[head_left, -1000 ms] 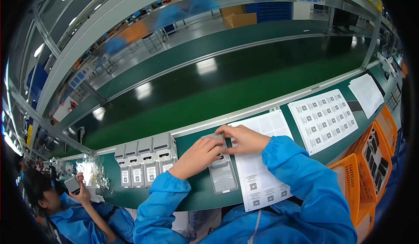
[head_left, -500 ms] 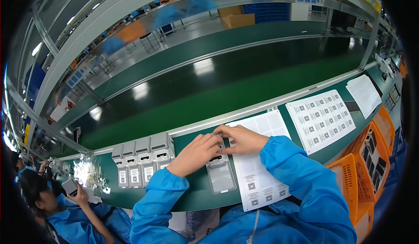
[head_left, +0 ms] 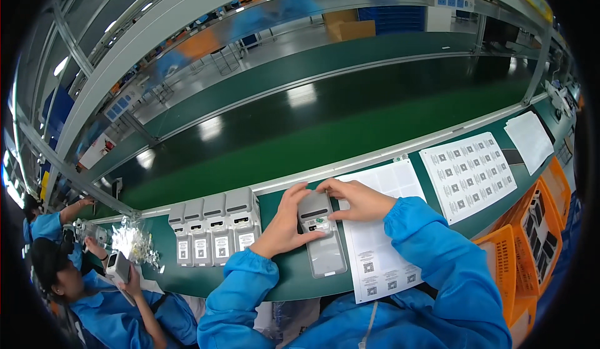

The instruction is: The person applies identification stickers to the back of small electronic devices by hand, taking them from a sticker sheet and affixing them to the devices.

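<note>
A grey plastic device [head_left: 327, 255] lies on the green workbench in front of me. Its upper part has a dark slot, and below that sits a small green patch [head_left: 318, 221] like a sticker. My left hand [head_left: 286, 227] curves round the left side, thumb near the slotted part's lower edge and fingertips at the top. From the right, my right hand [head_left: 359, 202] grips the upper corner between thumb and forefinger. A white sheet of printed labels [head_left: 387, 236] lies beside the device, partly under my right forearm; several label places on it are bare.
To the left, several similar labelled grey devices [head_left: 215, 227] stand in a row. Clear plastic bags [head_left: 136, 244] lie beyond them. Another label sheet [head_left: 469, 174] and white papers [head_left: 529, 139] are at right, above orange baskets [head_left: 519, 255]. A co-worker [head_left: 75, 286] at left holds a grey device.
My hands have moved apart from over the device's top to its two sides, uncovering the slot and green patch. The co-worker has turned their device and raised their other hand.
</note>
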Demonstrator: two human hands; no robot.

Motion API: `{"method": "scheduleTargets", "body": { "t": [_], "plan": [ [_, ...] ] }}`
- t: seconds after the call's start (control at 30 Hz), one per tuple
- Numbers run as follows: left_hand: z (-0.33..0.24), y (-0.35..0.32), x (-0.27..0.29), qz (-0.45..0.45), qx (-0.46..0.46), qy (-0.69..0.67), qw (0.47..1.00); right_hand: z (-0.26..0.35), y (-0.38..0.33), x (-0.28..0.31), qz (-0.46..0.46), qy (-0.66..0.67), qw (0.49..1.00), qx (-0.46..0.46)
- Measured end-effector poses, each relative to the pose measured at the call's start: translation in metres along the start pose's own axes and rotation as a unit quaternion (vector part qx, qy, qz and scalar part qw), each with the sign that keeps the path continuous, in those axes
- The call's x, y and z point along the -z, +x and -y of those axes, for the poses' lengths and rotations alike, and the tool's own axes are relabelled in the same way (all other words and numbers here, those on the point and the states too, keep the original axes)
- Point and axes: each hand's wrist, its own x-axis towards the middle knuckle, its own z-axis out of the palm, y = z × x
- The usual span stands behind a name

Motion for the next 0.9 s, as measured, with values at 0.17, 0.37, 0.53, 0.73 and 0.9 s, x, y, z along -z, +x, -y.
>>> {"method": "scheduleTargets", "body": {
  "t": [0.17, 0.37, 0.53, 0.73, 0.9],
  "plan": [
    [0.007, -0.026, -0.027, -0.087, 0.159, -0.13, 0.975, -0.002, 0.008, -0.004, 0.011, 0.055, 0.998, -0.012],
    [0.007, -0.034, -0.035, -0.099, 0.228, -0.155, 0.956, 0.024, -0.009, -0.023, -0.118, -0.152, 0.973, 0.126],
    [-0.002, -0.033, -0.046, -0.148, 0.235, -0.093, 0.956, 0.025, -0.012, -0.045, -0.156, -0.192, 0.966, 0.078],
    [0.0, -0.034, -0.049, -0.169, 0.238, -0.108, 0.95, 0.021, -0.008, -0.057, -0.201, -0.181, 0.962, 0.023],
    [-0.001, -0.033, -0.05, -0.187, 0.208, -0.082, 0.957, 0.024, -0.006, -0.059, -0.219, -0.165, 0.962, -0.012]
  ]
}}
